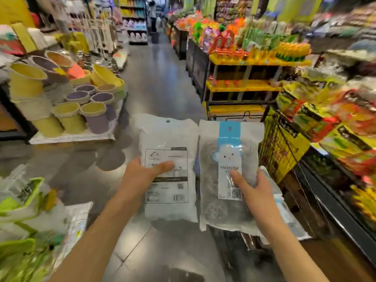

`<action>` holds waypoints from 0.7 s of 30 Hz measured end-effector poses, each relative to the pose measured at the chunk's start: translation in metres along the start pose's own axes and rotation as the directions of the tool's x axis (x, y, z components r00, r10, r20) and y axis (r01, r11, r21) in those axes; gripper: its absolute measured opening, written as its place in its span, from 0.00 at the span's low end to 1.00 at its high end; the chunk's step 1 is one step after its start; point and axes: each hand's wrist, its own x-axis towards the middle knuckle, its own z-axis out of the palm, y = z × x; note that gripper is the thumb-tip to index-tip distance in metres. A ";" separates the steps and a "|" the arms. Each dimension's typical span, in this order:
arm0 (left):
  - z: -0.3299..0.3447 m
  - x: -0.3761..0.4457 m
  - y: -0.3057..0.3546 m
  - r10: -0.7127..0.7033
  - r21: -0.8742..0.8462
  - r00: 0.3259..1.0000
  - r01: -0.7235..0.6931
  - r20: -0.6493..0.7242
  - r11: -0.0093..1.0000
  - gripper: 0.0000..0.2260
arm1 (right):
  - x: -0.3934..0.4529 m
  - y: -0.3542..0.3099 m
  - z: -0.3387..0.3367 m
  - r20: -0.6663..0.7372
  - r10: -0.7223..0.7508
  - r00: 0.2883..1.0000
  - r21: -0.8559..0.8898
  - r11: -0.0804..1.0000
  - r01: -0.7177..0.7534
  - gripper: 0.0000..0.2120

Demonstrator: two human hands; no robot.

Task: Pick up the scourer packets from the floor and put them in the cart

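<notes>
Shop aisle, grey floor (pixel 158 82). Left hand (pixel 142 171) grips white packet (pixel 168 139); right hand (pixel 252 184) grips blue-labelled packet (pixel 227 208), both arms outstretched.

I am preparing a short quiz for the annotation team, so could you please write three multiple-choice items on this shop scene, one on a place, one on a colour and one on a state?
1. Where do the stacked plastic buckets stand?
A. Left of the aisle
B. Inside the cart
C. On the right-hand shelves

2. What colour is the band at the top of the packet in the right hand?
A. Red
B. Blue
C. Green

3. How does the left hand stand?
A. Open and idle
B. Pressing flat on the floor
C. Gripping a packet

Answers:
1. A, since the yellow and purple buckets sit on a low platform at the left.
2. B, since a light blue band runs across the top of that packet, held by the right hand.
3. C, since its thumb lies across the white label with the fingers behind.
</notes>
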 end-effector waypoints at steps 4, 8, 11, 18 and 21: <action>0.081 0.079 0.000 -0.061 0.073 0.984 0.049 0.170 0.996 0.15 | 0.060 0.026 -0.042 -0.146 0.017 0.989 0.006 1.000 -0.016 0.26; 0.170 0.150 0.002 -0.127 0.156 0.937 0.079 0.326 0.985 0.14 | 0.119 0.049 -0.090 -0.264 0.097 0.960 0.007 0.995 -0.098 0.31; 0.236 0.198 -0.001 -0.153 0.218 0.886 0.060 0.437 0.974 0.14 | 0.152 0.063 -0.128 -0.362 0.158 0.919 0.020 0.987 -0.162 0.33; 0.380 0.292 -0.021 -0.261 0.424 0.696 -0.069 0.668 0.903 0.16 | 0.196 0.094 -0.196 -0.535 0.276 0.799 -0.001 0.945 -0.328 0.23; 0.444 0.343 -0.038 -0.314 0.471 0.549 -0.171 0.775 0.865 0.17 | 0.216 0.115 -0.215 -0.633 0.322 0.704 -0.018 0.903 -0.429 0.17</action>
